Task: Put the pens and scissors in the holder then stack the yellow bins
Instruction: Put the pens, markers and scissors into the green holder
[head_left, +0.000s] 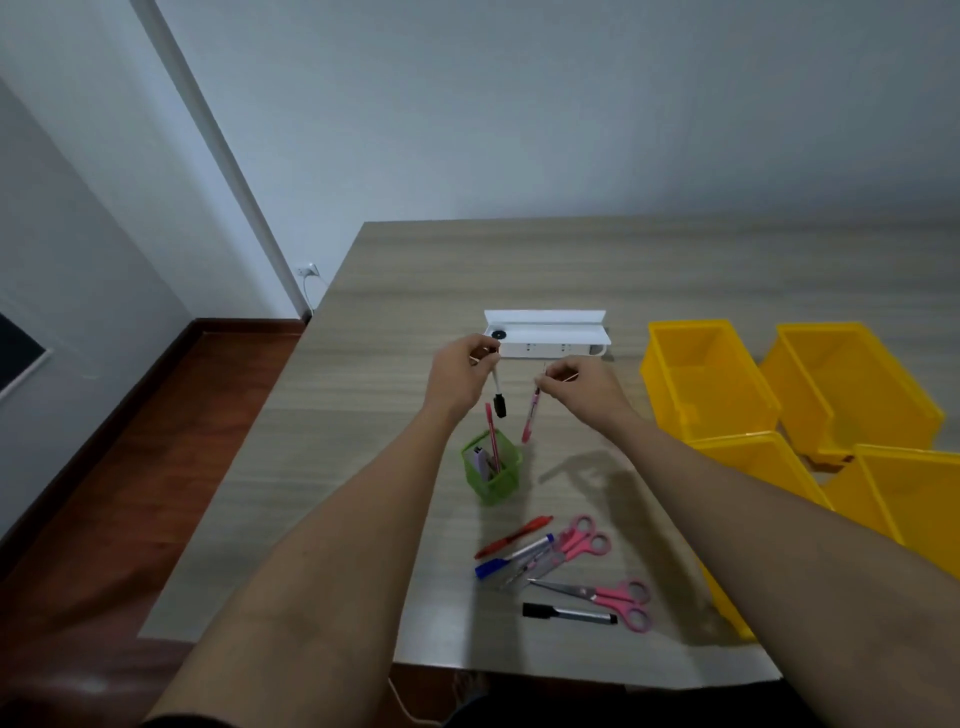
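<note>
A green mesh holder stands mid-table with a pink pen and a purple-white item inside. My left hand pinches a black-capped marker hanging cap-down above the holder. My right hand pinches a pink pen hanging just right of the holder's rim. Nearer me lie a red pen, a blue-capped marker, a black marker and two pink scissors. Several yellow bins sit on the right, unstacked.
A white power-socket box is set in the table behind my hands. The grey wood table ends at the left over a red-brown floor. A wall outlet with a cable is at the far left.
</note>
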